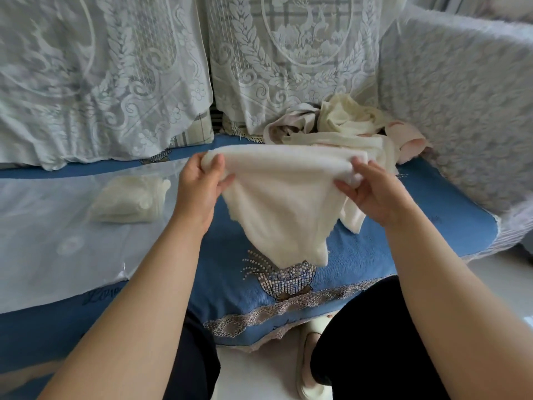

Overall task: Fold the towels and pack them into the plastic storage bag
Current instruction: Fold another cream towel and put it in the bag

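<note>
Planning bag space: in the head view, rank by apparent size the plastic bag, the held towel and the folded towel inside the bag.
1. plastic bag
2. held towel, nearer the camera
3. folded towel

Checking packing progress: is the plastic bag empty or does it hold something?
Not empty: a folded cream towel shows through the clear plastic bag lying on the blue cushion.

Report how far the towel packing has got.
Done: one folded towel already seems to lie inside the plastic storage bag. In hand: left hand and right hand hold a white towel up by its top edge, mid-fold. Left: a heap of unfolded towels waits behind on the sofa.
</note>
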`<control>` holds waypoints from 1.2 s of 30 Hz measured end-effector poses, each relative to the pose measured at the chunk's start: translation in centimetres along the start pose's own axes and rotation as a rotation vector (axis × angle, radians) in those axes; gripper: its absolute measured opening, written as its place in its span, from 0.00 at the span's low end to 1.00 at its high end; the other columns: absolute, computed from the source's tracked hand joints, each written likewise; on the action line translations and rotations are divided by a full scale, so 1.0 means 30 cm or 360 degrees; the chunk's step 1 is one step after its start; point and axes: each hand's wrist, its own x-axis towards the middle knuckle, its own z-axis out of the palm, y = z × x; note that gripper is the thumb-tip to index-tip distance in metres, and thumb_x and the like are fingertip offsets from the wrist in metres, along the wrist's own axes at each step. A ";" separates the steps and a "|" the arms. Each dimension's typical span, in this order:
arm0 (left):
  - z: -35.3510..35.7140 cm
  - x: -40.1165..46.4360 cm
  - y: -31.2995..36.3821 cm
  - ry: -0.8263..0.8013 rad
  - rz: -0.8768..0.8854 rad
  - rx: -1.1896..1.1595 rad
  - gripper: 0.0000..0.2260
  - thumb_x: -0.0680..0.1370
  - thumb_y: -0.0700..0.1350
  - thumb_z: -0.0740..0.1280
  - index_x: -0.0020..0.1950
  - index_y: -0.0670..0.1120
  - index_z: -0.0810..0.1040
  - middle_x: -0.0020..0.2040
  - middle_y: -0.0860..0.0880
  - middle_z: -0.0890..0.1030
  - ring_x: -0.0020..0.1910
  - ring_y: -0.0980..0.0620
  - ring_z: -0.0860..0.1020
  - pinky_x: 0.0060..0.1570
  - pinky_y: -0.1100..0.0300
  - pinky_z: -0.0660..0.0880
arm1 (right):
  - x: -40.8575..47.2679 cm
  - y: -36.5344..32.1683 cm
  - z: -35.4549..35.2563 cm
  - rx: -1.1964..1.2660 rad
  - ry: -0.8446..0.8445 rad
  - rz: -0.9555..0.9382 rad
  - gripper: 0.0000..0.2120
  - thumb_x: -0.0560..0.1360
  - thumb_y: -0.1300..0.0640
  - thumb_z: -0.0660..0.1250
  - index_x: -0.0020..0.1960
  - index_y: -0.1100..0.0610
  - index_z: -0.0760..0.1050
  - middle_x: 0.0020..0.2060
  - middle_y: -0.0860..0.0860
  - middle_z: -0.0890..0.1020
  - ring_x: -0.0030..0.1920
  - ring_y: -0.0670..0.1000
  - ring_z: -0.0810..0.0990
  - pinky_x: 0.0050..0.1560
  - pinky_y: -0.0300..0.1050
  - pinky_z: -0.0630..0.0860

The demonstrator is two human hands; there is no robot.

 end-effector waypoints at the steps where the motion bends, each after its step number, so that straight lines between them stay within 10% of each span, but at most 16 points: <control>1: 0.006 0.011 0.009 -0.0024 0.0079 0.0029 0.02 0.80 0.40 0.63 0.48 0.46 0.73 0.46 0.51 0.78 0.47 0.57 0.79 0.57 0.54 0.77 | 0.010 -0.002 0.024 0.0064 -0.0013 -0.0155 0.06 0.79 0.61 0.61 0.44 0.57 0.73 0.36 0.51 0.77 0.39 0.46 0.79 0.48 0.47 0.82; 8: -0.029 -0.033 0.062 0.0115 0.0597 0.0390 0.13 0.74 0.50 0.67 0.32 0.53 0.67 0.31 0.54 0.67 0.34 0.55 0.65 0.37 0.59 0.66 | -0.042 -0.014 0.109 0.0002 -0.0129 -0.0565 0.05 0.79 0.56 0.62 0.48 0.56 0.74 0.45 0.51 0.80 0.50 0.50 0.78 0.61 0.49 0.74; 12: -0.117 -0.087 0.023 0.0006 -0.0311 0.1053 0.07 0.76 0.40 0.65 0.40 0.46 0.69 0.43 0.44 0.71 0.33 0.46 0.75 0.24 0.60 0.76 | -0.059 0.041 0.016 -0.1620 0.0315 -0.0190 0.09 0.76 0.55 0.67 0.53 0.59 0.75 0.48 0.55 0.79 0.48 0.55 0.79 0.52 0.52 0.79; 16: -0.188 -0.163 -0.056 -0.0756 -0.0996 0.1815 0.22 0.76 0.35 0.61 0.67 0.51 0.62 0.48 0.48 0.69 0.40 0.47 0.75 0.31 0.55 0.81 | -0.064 0.126 -0.066 -0.2399 -0.0171 0.0811 0.12 0.77 0.55 0.66 0.56 0.62 0.74 0.48 0.57 0.80 0.42 0.54 0.80 0.43 0.50 0.82; 23: -0.235 -0.192 -0.153 -0.1107 -0.1183 0.2024 0.26 0.78 0.45 0.65 0.73 0.55 0.58 0.45 0.45 0.77 0.40 0.51 0.82 0.32 0.60 0.79 | -0.031 0.224 -0.073 -0.2529 -0.0348 0.1152 0.24 0.74 0.39 0.65 0.52 0.61 0.73 0.39 0.53 0.80 0.31 0.49 0.79 0.34 0.43 0.79; 30: -0.226 -0.134 -0.244 -0.0467 -0.0642 0.1771 0.28 0.76 0.53 0.68 0.73 0.54 0.61 0.68 0.43 0.69 0.64 0.47 0.71 0.58 0.57 0.69 | 0.072 0.278 -0.052 -0.1861 0.0302 0.0684 0.20 0.73 0.49 0.71 0.51 0.66 0.70 0.32 0.56 0.73 0.27 0.52 0.72 0.29 0.44 0.74; 36: -0.190 -0.115 -0.269 -0.0358 -0.0588 0.1698 0.21 0.77 0.45 0.67 0.70 0.46 0.71 0.71 0.46 0.69 0.68 0.48 0.70 0.65 0.57 0.67 | 0.074 0.237 -0.044 -0.2270 0.0269 0.0668 0.13 0.76 0.54 0.67 0.46 0.65 0.71 0.28 0.57 0.75 0.26 0.54 0.75 0.24 0.42 0.76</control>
